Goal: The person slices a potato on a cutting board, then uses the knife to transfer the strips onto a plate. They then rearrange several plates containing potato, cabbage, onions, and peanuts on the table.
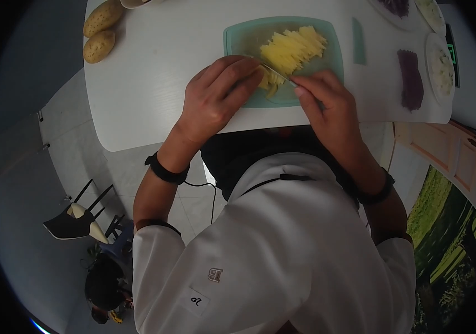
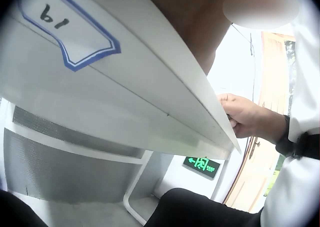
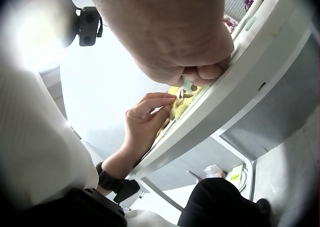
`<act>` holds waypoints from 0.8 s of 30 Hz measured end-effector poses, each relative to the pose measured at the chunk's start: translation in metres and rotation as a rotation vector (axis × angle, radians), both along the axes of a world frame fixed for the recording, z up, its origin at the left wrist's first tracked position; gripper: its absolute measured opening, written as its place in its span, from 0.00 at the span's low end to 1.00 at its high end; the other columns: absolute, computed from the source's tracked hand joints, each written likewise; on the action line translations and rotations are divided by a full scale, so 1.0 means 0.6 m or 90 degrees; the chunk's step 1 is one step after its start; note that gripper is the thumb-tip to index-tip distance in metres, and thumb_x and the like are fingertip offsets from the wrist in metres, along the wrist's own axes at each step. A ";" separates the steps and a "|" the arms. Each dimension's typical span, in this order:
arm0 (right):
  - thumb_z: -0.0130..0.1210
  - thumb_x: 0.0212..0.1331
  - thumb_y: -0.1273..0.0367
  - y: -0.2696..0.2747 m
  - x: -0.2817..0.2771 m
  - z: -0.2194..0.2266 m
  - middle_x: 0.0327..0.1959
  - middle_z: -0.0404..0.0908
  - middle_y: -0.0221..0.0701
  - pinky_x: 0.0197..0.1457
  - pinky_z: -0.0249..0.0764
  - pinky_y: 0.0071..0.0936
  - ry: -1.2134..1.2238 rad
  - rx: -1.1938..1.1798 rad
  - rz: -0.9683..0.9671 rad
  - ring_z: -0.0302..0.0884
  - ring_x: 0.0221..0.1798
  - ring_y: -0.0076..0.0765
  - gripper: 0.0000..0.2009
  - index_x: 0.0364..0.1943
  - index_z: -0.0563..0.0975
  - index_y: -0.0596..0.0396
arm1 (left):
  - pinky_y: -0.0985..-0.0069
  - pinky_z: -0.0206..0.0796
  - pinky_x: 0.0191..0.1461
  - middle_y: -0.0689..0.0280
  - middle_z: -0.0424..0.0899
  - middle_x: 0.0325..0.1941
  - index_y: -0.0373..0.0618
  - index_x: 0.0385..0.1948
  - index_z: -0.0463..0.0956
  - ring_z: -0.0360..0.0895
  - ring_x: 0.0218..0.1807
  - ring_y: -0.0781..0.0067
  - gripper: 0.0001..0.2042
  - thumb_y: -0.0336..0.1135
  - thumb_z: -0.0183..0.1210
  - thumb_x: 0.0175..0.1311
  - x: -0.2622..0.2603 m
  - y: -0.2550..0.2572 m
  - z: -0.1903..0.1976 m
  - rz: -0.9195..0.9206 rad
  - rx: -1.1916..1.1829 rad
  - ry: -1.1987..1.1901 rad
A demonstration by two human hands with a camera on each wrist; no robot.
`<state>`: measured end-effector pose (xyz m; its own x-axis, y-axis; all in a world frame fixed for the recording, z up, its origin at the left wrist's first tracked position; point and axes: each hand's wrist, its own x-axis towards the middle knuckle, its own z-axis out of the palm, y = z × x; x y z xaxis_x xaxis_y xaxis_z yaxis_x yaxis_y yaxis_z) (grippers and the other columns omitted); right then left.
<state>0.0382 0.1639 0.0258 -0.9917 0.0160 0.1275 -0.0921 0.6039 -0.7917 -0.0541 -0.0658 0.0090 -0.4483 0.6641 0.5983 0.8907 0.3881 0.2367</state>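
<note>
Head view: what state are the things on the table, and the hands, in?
Left hand: holding yellow slices
Right hand: gripping the knife
Knife: blade at the slices
Yellow strips: cut, heaped
Cutting board: flat, partly covered
Two potatoes: whole, unpeeled
Plates: bearing food
Green blade-shaped piece: lying flat
Purple food: on the table

The head view is dim and soft-lit, the white table [image 1: 149, 83] greyish, dark vignetting curving well beyond it; the left wrist view is brighter, with a blurred oval [image 2: 261, 8] above the table's right end, and in the right wrist view glare [image 3: 37, 34] burns out left of the table
</note>
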 end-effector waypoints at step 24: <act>0.64 0.68 0.70 -0.004 0.004 -0.006 0.38 0.79 0.34 0.35 0.80 0.34 0.037 0.036 0.005 0.83 0.32 0.39 0.10 0.51 0.85 0.53 | 0.71 0.84 0.50 0.66 0.85 0.53 0.42 0.41 0.87 0.84 0.57 0.64 0.14 0.26 0.66 0.50 0.010 -0.006 0.006 -0.039 -0.056 0.003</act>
<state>0.0408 0.1618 0.0222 -0.9826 -0.0004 0.1857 -0.1419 0.6470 -0.7492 -0.0483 -0.0692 0.0123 -0.4026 0.7400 0.5388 0.9144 0.3522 0.1996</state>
